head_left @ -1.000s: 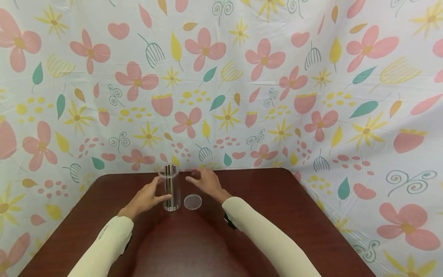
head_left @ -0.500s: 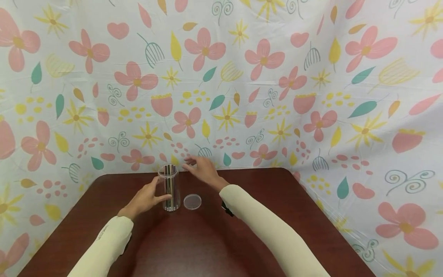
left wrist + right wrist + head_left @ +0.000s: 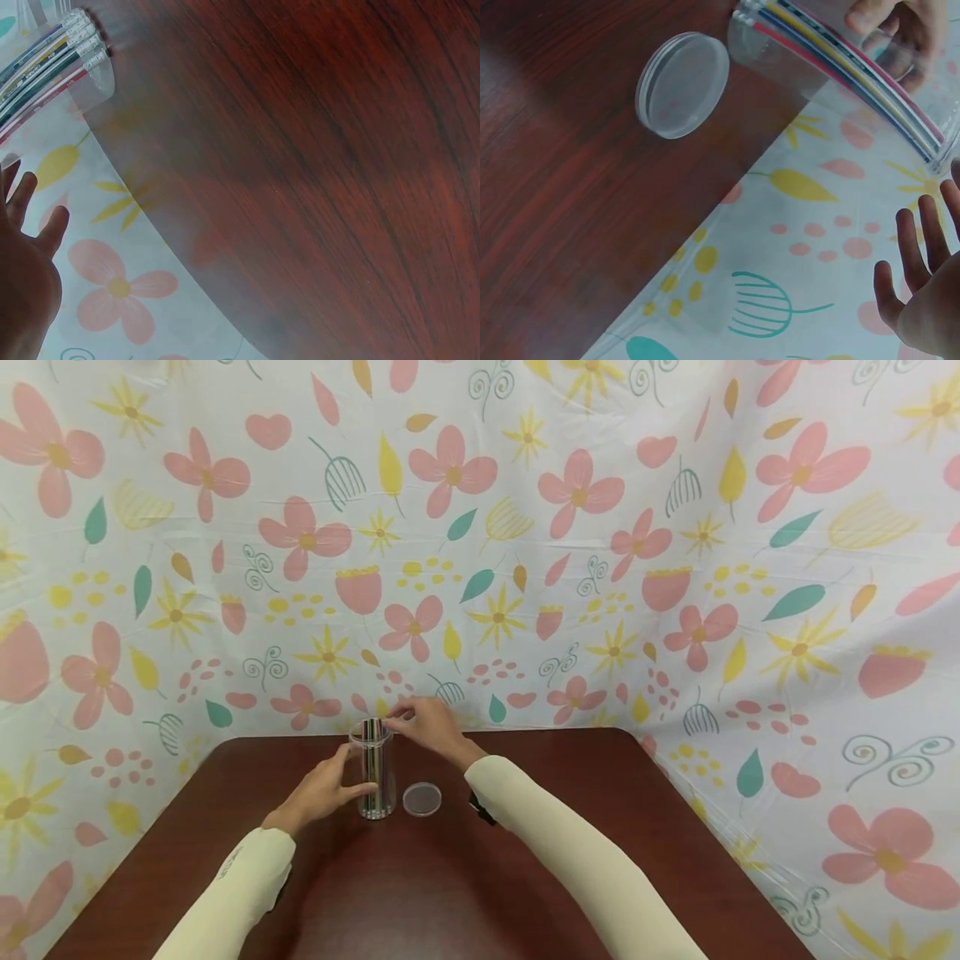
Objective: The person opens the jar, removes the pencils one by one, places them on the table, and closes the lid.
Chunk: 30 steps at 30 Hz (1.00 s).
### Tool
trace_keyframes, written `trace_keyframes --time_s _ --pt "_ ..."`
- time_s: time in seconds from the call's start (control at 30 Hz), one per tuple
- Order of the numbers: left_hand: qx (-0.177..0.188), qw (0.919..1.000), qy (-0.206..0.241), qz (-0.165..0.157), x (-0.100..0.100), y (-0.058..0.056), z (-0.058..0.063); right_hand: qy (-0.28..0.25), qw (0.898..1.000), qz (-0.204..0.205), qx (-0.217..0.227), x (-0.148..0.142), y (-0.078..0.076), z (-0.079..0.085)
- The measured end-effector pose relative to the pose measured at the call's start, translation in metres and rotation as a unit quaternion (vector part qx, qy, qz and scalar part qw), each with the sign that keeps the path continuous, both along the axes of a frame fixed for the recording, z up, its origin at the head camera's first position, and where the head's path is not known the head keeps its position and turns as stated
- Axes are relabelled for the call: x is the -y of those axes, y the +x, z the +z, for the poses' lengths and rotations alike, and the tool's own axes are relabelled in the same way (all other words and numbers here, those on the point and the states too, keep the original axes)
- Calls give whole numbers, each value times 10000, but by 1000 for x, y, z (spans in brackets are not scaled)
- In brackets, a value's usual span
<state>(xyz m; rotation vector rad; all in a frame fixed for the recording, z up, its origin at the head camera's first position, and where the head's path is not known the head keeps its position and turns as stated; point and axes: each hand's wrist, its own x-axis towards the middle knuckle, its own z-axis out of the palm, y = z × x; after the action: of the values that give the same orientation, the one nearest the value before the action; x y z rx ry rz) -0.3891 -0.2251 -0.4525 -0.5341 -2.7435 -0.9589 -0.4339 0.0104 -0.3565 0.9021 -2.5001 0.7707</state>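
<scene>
My left hand (image 3: 322, 789) holds a clear plastic jar (image 3: 386, 789) upright near the table's far edge, thumb on the near side and fingers behind. Inside the jar stand several pencils (image 3: 847, 71) with red, yellow, blue and dark barrels, their upper ends about level with the rim. Fingertips of my right hand (image 3: 431, 724) are right at the rim, beside the pencil tops. In the right wrist view its other fingers (image 3: 911, 247) spread loosely, while thumb and forefinger are out of frame; I cannot tell whether they pinch a pencil.
A round clear lid (image 3: 422, 799) lies flat on the dark wooden table (image 3: 562, 835), just right of the jar. Behind the table's far edge hangs a white floral cloth (image 3: 502, 543), which also runs along both sides.
My right hand has risen from above the lid and moved left to the jar's rim. The left hand keeps its hold on the jar, which stays in place.
</scene>
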Motion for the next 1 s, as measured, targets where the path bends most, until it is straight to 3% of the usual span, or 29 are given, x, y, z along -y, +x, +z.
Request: trace_keyframes --time_s 0.5,1.0 --pt "-101 9999 -41 -51 0 0 -1 142 9998 -137 79 10 0 4" --pt "-126 9999 -47 -91 0 0 -1 43 9985 535 75 21 1 -1"
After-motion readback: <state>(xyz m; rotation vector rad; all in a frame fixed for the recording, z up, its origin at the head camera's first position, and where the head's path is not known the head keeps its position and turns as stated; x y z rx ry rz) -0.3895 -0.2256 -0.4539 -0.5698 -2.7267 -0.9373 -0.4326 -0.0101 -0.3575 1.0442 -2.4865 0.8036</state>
